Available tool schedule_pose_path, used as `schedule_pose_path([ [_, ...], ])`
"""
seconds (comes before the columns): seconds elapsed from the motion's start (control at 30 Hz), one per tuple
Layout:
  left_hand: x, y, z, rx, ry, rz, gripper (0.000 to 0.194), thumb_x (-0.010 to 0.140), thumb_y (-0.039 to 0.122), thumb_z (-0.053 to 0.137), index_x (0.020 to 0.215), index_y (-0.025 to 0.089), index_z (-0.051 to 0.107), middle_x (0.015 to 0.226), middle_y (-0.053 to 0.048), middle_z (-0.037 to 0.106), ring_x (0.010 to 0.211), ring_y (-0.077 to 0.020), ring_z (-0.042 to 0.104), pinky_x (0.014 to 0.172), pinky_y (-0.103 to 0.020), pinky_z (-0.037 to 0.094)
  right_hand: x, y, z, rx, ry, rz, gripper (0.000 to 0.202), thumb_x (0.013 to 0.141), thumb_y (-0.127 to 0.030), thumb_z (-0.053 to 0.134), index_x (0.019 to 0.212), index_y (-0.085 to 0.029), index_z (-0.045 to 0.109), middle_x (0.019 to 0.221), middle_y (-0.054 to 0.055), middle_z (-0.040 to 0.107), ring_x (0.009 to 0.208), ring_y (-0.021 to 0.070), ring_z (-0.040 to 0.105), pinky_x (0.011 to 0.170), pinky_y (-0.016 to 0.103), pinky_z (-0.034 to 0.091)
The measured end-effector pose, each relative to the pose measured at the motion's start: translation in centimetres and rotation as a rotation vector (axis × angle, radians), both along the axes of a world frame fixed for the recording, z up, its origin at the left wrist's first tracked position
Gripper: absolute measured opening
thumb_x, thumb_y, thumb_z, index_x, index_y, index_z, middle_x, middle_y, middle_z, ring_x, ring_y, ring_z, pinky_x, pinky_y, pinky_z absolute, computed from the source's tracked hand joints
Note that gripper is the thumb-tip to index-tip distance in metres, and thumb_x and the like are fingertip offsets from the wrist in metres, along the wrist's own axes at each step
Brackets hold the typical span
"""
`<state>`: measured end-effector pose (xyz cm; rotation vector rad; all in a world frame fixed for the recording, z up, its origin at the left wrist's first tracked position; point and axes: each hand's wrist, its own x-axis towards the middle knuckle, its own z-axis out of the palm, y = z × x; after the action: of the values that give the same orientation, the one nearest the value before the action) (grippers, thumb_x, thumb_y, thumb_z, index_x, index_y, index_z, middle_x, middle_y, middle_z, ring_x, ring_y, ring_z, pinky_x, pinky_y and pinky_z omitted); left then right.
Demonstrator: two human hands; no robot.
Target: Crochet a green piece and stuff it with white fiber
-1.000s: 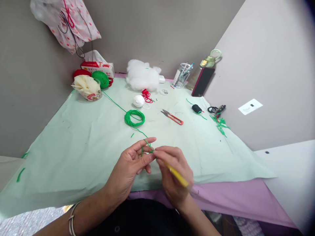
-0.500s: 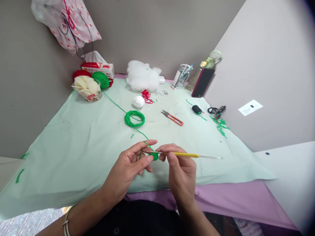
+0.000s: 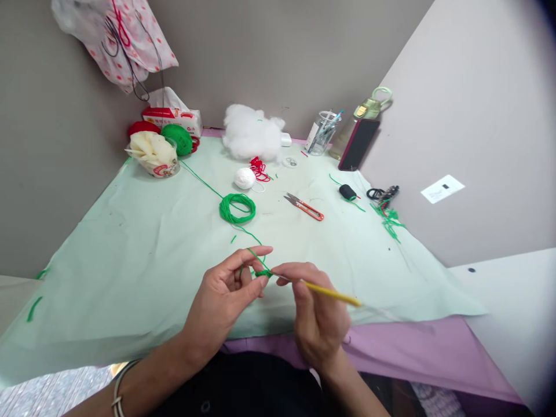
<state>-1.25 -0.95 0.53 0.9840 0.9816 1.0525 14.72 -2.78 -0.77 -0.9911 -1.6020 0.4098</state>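
My left hand (image 3: 228, 292) pinches a small green crochet piece (image 3: 263, 273) between thumb and fingers. Green yarn (image 3: 256, 255) passes over its raised index finger and runs back to a loose green coil (image 3: 237, 208) on the cloth. In my right hand (image 3: 319, 307) is a crochet hook with a yellow handle (image 3: 333, 293), gripped like a pen. Its front tip meets the green piece beside my left fingertips, though my fingers partly hide the contact. The hook's rear metal end is blurred and points right.
Orange thread snips (image 3: 304, 207) lie beyond my hands, near a white yarn ball (image 3: 245, 179) and red yarn. White stuffing (image 3: 252, 133) sits at the back. A phone (image 3: 358, 145) leans on a bottle at right; a tub (image 3: 154, 155) and green yarn ball (image 3: 177, 139) stand left.
The hook has tilted, its rear end swinging down and its handle dropping. My left hand has shifted slightly left, and the green piece has turned so less of its face shows.
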Motion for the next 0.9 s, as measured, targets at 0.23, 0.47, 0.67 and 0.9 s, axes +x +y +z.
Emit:
schedule_pose_path([
  [0.23, 0.3, 0.1, 0.9, -0.374, -0.384, -0.123, 0.039, 0.084, 0.027, 0.083, 0.123, 0.022, 0.077, 0.061, 0.01, 0.04, 0.049, -0.0021, 0.023, 0.054, -0.016, 0.044, -0.2, 0.1, -0.7, 0.225, -0.159, -0.124, 0.029, 0.097, -0.008, 0.058, 0.116, -0.024, 0.072, 0.102, 0.007, 0.072, 0.092, 0.0193, 0.068, 0.074, 0.032, 0.058],
  [0.47, 0.0, 0.4, 1.4, -0.276, -0.319, -0.09, 0.04, 0.082, 0.026, 0.085, 0.121, 0.028, 0.078, 0.084, 0.005, 0.058, 0.052, -0.001, 0.037, 0.056, -0.018, 0.045, -0.4, 0.6, 0.7, -0.186, 0.377, 0.044, 0.021, 0.102, -0.018, 0.056, 0.098, -0.026, 0.075, 0.088, 0.002, 0.072, 0.078, 0.0158, 0.064, 0.07, 0.031, 0.054],
  [0.67, 0.4, 0.2, 0.7, -0.222, -0.188, -0.046, 0.044, 0.081, 0.032, 0.086, 0.123, 0.028, 0.077, 0.089, 0.001, 0.067, 0.073, -0.0094, 0.057, 0.066, -0.021, 0.043, -0.7, 0.0, -0.3, -0.028, 0.085, -0.034, 0.031, 0.097, -0.008, 0.06, 0.115, -0.029, 0.075, 0.1, 0.005, 0.074, 0.088, 0.0184, 0.069, 0.075, 0.033, 0.058],
  [0.9, -0.2, 0.7, 0.7, -0.412, -0.445, -0.122, 0.028, 0.084, 0.025, 0.082, 0.111, 0.019, 0.082, 0.06, 0.01, 0.036, 0.051, -0.0031, 0.021, 0.07, -0.02, 0.05, 0.3, 0.4, -0.3, -0.051, 0.215, -0.029, 0.025, 0.1, -0.012, 0.056, 0.109, -0.025, 0.075, 0.092, 0.005, 0.073, 0.081, 0.0171, 0.067, 0.073, 0.033, 0.056],
])
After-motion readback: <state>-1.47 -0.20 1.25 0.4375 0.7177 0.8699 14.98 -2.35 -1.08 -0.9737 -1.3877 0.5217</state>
